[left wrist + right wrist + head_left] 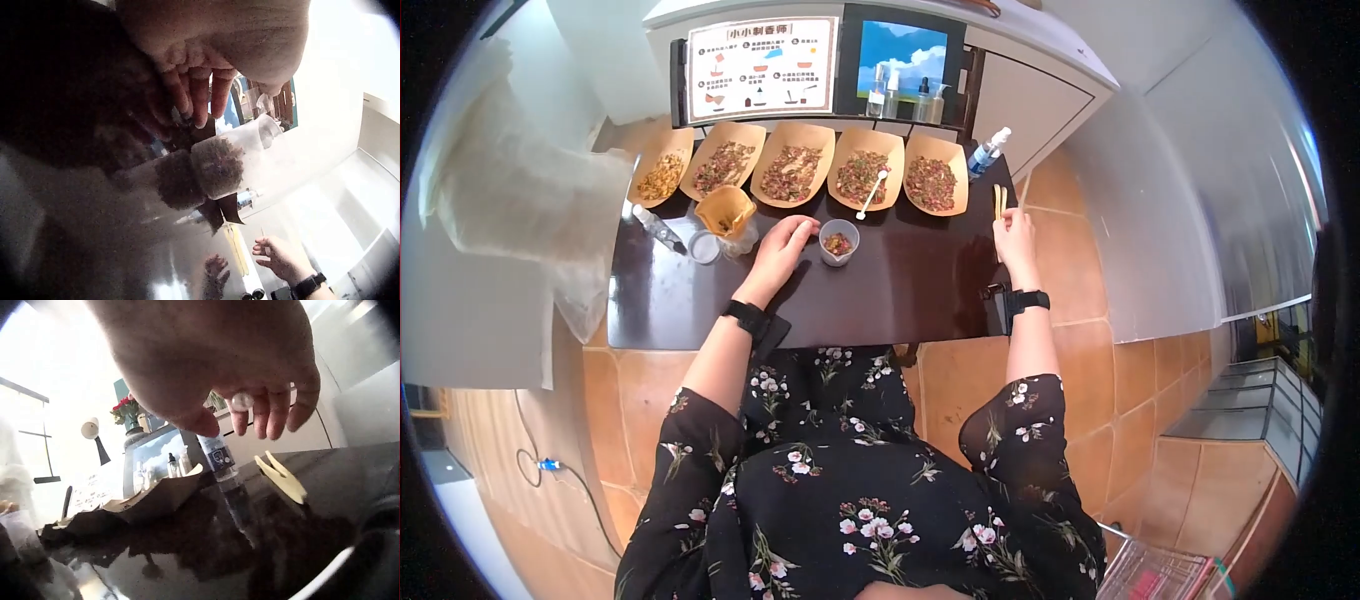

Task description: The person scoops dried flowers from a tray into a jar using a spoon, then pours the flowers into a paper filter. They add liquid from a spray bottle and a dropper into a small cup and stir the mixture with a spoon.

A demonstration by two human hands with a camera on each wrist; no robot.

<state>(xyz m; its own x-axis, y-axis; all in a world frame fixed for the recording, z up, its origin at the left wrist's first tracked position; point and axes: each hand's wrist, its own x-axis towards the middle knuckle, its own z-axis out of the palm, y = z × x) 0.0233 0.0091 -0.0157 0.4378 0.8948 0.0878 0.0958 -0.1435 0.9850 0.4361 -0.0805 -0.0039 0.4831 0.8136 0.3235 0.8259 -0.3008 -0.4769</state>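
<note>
A small clear plastic cup (839, 243) with dried flower bits in its bottom stands on the dark table. Just left of it is my left hand (778, 252), fingers loosely bent, holding nothing. The left wrist view shows those fingers beside the cup (219, 164), which mirrors in the glossy tabletop. At the table's right edge my right hand (1016, 244) hovers by pale tweezers (1000, 200). From the right wrist, the tweezers (284, 480) lie on the table below relaxed fingertips (275, 428). A round pearly piece (242, 402) shows at one finger.
Several paper trays (791, 165) of dried petals line the back, one with a white spoon (872, 195). A spray bottle (988, 152) stands back right. On the left are a tan pouch (725, 211), a lid (704, 246) and a lying bottle (658, 229). An instruction board (762, 68) stands behind.
</note>
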